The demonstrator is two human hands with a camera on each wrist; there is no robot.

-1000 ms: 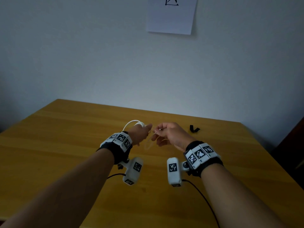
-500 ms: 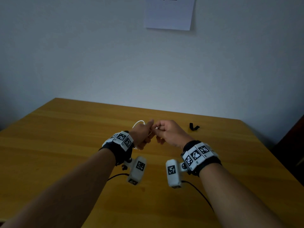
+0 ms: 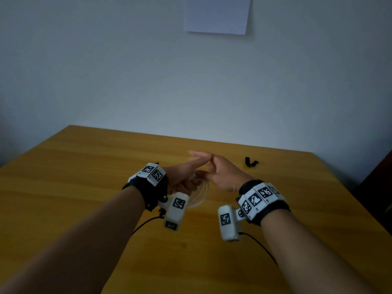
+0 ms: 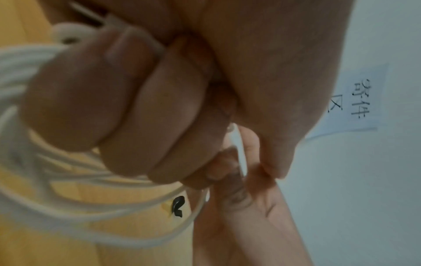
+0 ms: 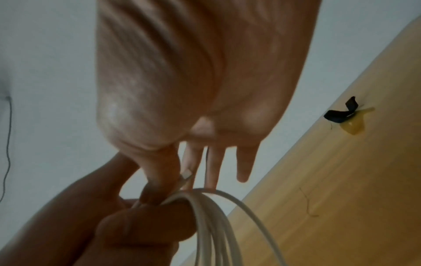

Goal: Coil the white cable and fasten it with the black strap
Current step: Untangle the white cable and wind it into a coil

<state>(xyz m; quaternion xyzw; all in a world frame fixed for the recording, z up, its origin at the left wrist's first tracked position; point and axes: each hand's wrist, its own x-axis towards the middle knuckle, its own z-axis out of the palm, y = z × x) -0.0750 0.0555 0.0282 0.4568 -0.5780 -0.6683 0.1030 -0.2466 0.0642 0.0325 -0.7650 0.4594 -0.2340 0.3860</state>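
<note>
Gripping the light, springy white cable [image 5: 212, 225] coil, the left hand [image 3: 182, 179] is clamping its gathered loops while the right hand [image 3: 220, 175], fingers loosely spread, is pinching the connector end; the limp black strap [image 3: 250, 162] is lying on the worktop [image 3: 84, 177], right of centre.

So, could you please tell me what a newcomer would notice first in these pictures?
The two hands meet above the middle of the table: the left hand grips a coiled white cable and the right hand pinches its end. The black strap lies alone on the table, to the right.
</note>
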